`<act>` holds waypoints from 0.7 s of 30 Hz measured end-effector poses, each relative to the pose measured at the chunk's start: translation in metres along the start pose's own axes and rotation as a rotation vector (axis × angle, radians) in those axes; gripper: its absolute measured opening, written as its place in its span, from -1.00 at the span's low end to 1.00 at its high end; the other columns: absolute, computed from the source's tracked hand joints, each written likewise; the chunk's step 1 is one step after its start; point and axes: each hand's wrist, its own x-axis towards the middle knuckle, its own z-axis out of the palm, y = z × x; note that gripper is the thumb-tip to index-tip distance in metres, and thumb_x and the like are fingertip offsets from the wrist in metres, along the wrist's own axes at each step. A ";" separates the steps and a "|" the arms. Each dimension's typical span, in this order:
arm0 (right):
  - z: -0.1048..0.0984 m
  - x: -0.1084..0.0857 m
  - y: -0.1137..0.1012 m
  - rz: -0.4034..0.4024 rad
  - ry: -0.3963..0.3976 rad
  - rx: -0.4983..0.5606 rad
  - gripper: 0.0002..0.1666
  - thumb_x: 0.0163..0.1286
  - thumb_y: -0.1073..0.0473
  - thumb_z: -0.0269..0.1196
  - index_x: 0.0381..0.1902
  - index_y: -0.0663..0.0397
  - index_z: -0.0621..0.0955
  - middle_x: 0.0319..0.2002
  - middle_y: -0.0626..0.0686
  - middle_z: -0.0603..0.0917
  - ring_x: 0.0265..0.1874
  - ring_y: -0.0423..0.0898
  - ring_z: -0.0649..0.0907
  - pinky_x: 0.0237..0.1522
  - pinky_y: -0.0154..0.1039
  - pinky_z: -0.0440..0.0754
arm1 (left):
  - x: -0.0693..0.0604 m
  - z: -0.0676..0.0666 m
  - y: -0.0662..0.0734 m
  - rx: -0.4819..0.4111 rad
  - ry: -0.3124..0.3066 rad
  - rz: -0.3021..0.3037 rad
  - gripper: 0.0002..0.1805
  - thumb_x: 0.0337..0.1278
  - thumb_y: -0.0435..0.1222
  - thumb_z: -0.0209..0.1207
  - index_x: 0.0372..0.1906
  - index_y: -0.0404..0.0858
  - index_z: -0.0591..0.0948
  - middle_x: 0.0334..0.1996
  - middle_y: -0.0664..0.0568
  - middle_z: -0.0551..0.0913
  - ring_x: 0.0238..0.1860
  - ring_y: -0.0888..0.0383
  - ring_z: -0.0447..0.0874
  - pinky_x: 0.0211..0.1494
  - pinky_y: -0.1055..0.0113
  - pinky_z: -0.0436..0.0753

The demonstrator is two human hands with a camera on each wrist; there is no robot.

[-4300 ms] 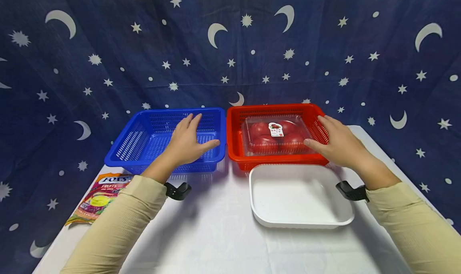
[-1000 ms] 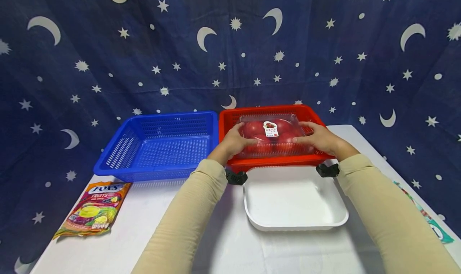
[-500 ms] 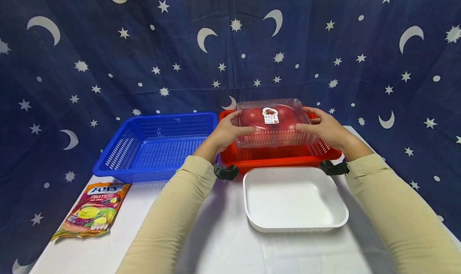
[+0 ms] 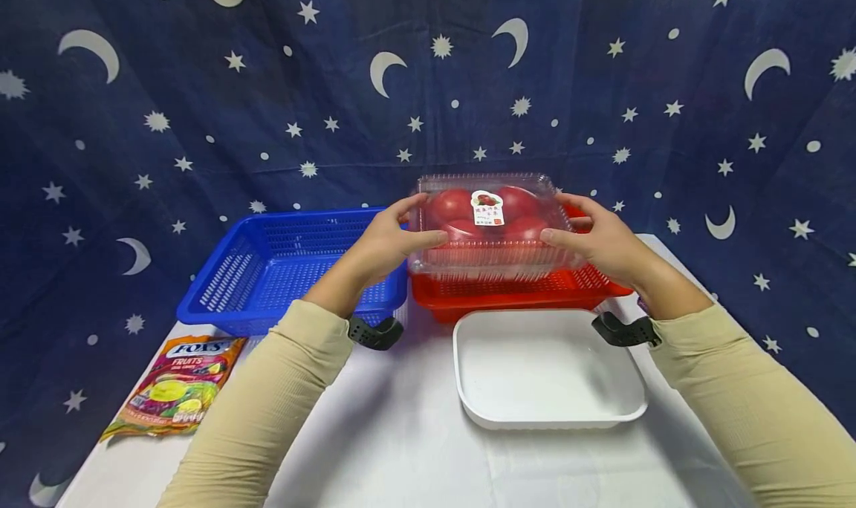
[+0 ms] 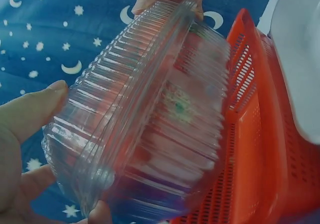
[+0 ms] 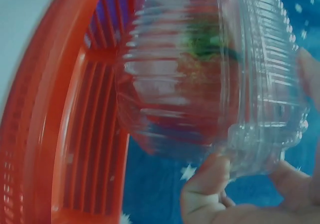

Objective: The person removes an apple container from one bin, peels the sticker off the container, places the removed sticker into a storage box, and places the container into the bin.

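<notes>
A clear plastic clamshell box (image 4: 495, 252) of round red fruits, with a white label on its lid, hangs above the red basket (image 4: 521, 296), shifted a little leftward. My left hand (image 4: 377, 248) grips its left end, thumb on the near side. The right hand (image 4: 611, 248) holds the opposite end in the same manner. In the left wrist view the box (image 5: 135, 109) appears tilted, with fingertips at its rim. Through the box wall (image 6: 175, 79) in the right wrist view, a green patch shows on one fruit.
A blue basket (image 4: 294, 318) stands left of the red one, partly behind my left hand. In front of the red basket sits a white tray (image 4: 548, 367). A bag of Fox's fruit candy (image 4: 174, 389) lies at the table's left edge. A starry cloth (image 4: 428, 85) hangs behind.
Both hands were apart and empty at first, then came to the box inside the red basket. They have since raised it out and carried it slightly left.
</notes>
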 end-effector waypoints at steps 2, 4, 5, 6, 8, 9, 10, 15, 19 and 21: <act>0.005 -0.005 -0.005 -0.013 0.003 -0.030 0.05 0.39 -0.10 0.33 0.63 -0.13 0.01 0.38 0.35 0.25 0.26 0.27 0.35 -0.20 -0.07 0.67 | -0.009 -0.006 0.000 0.052 0.014 -0.009 -0.07 0.06 -0.20 0.46 0.54 0.04 0.26 0.44 -0.20 0.18 0.36 -0.15 0.27 0.30 -0.05 0.47; 0.011 -0.010 -0.010 -0.021 -0.001 -0.034 0.04 0.37 -0.09 0.34 0.62 -0.13 0.04 0.37 0.32 0.29 0.31 0.25 0.32 -0.11 -0.02 0.63 | -0.017 -0.012 0.000 0.089 0.018 -0.016 -0.07 0.06 -0.17 0.46 0.54 0.06 0.27 0.47 -0.21 0.15 0.40 -0.17 0.22 0.33 -0.07 0.44; 0.014 -0.012 -0.012 -0.027 -0.006 -0.035 0.03 0.37 -0.08 0.34 0.61 -0.12 0.05 0.36 0.31 0.31 0.32 0.25 0.31 -0.06 0.01 0.61 | -0.022 -0.015 -0.001 0.100 0.020 -0.019 -0.07 0.05 -0.17 0.46 0.54 0.07 0.27 0.47 -0.22 0.15 0.41 -0.18 0.22 0.33 -0.08 0.43; 0.017 -0.014 -0.014 -0.034 -0.009 -0.036 0.03 0.37 -0.07 0.35 0.61 -0.12 0.06 0.35 0.30 0.31 0.32 0.24 0.31 -0.01 0.02 0.59 | -0.027 -0.018 -0.002 0.109 0.020 -0.018 -0.07 0.05 -0.16 0.46 0.54 0.06 0.26 0.48 -0.22 0.15 0.42 -0.18 0.21 0.33 -0.09 0.43; 0.022 -0.019 -0.016 -0.046 -0.016 -0.037 0.02 0.36 -0.06 0.36 0.60 -0.11 0.09 0.33 0.29 0.33 0.32 0.23 0.32 0.03 0.05 0.58 | -0.036 -0.022 -0.004 0.123 0.021 -0.016 -0.06 0.06 -0.17 0.46 0.54 0.05 0.26 0.49 -0.22 0.15 0.43 -0.19 0.20 0.33 -0.11 0.43; 0.025 -0.021 -0.018 -0.048 -0.023 -0.033 0.02 0.35 -0.06 0.37 0.60 -0.10 0.09 0.33 0.28 0.33 0.31 0.23 0.32 0.04 0.05 0.58 | -0.041 -0.024 -0.005 0.121 0.020 -0.012 -0.06 0.07 -0.18 0.46 0.55 0.03 0.25 0.49 -0.22 0.15 0.44 -0.19 0.21 0.32 -0.11 0.43; 0.029 -0.024 -0.019 -0.051 -0.029 -0.029 0.03 0.35 -0.06 0.37 0.60 -0.09 0.10 0.33 0.28 0.33 0.30 0.23 0.33 0.05 0.05 0.59 | -0.046 -0.027 -0.007 0.119 0.018 -0.012 -0.06 0.07 -0.19 0.45 0.55 0.02 0.24 0.48 -0.22 0.14 0.43 -0.20 0.23 0.32 -0.12 0.43; 0.045 -0.038 -0.027 -0.060 -0.061 -0.026 0.04 0.31 -0.07 0.41 0.58 -0.06 0.14 0.32 0.29 0.35 0.22 0.23 0.47 0.02 0.04 0.63 | -0.072 -0.040 -0.015 0.131 0.016 0.011 -0.05 0.10 -0.23 0.43 0.57 -0.05 0.21 0.44 -0.25 0.17 0.27 -0.19 0.42 0.21 -0.02 0.52; 0.059 -0.049 -0.035 -0.087 -0.076 -0.038 0.02 0.28 -0.06 0.43 0.56 -0.05 0.20 0.29 0.29 0.42 0.13 0.21 0.58 -0.02 0.03 0.66 | -0.095 -0.052 -0.019 0.152 0.024 0.040 -0.08 0.12 -0.23 0.42 0.56 -0.11 0.21 0.42 -0.28 0.21 0.11 -0.13 0.52 0.02 0.20 0.59; 0.066 -0.054 -0.038 -0.096 -0.089 -0.018 0.01 0.27 -0.04 0.44 0.56 -0.03 0.22 0.26 0.29 0.46 0.10 0.19 0.61 -0.03 0.02 0.66 | -0.106 -0.057 -0.021 0.134 0.026 0.052 -0.09 0.13 -0.26 0.41 0.55 -0.15 0.22 0.41 -0.29 0.23 0.09 -0.13 0.53 -0.03 0.28 0.62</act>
